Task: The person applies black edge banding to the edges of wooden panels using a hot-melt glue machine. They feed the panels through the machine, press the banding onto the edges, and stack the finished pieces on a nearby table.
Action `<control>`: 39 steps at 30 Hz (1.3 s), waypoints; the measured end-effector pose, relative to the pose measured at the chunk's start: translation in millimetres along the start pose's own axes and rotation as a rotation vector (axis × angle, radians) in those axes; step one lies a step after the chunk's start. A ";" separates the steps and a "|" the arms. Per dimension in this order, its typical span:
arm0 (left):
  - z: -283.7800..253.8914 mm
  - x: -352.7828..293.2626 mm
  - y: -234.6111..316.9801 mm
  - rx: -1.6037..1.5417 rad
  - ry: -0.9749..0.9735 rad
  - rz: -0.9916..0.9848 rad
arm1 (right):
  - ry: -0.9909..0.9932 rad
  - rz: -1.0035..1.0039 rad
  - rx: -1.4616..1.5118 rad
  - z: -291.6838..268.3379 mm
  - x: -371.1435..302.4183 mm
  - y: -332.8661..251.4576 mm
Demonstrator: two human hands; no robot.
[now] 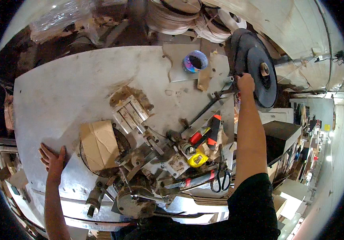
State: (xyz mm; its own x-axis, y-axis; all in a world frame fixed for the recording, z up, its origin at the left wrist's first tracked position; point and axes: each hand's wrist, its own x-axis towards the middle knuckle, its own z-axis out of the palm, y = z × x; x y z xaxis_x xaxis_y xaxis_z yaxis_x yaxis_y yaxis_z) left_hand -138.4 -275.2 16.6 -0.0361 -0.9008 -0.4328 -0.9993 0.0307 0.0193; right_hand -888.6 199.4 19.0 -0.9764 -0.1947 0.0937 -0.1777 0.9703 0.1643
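My left hand (53, 160) rests on the grey metal tabletop (40, 104) at the left, fingers spread, holding nothing. To its right, a piece of brown cardboard (99, 145) lies over a dark round plate. My right arm reaches far forward to the right edge of the table. There my right hand (245, 84) is closed beside a large black disc (256, 64); what is in its fingers is hidden. A metal bar (210, 110) runs from near that hand toward the machine parts (138, 162) in the middle.
Near the right edge lie a yellow tape measure (197, 159), black-handled scissors (222, 180) and a red-and-black tool (214, 130). A clear tub of dark bits (195, 61) stands at the back. A slotted metal block (131, 114) sits mid-table. Wound reels (172, 20) are behind the table.
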 end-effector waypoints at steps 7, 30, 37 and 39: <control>-10.5 -2.2 15.2 -0.003 -0.080 -0.008 | -0.037 -0.116 -0.096 -12.7 9.2 8.2; -11.2 -1.5 5.8 0.065 -0.109 0.134 | -0.514 -0.183 -0.454 -28.4 21.6 22.3; -11.6 -6.7 6.8 -0.022 -0.068 0.020 | -0.474 -0.030 -0.642 3.7 -11.4 66.6; -13.4 -5.2 15.4 -0.004 -0.072 0.029 | -0.393 0.026 -0.650 30.2 -14.3 98.2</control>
State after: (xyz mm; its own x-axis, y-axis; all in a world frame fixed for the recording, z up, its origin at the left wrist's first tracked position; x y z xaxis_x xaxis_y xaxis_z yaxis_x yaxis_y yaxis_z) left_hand -153.5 -275.9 31.1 -0.0649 -0.8658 -0.4961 -0.9979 0.0539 0.0364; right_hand -895.9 301.8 4.2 -0.9729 0.0107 -0.2308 -0.1643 0.6705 0.7235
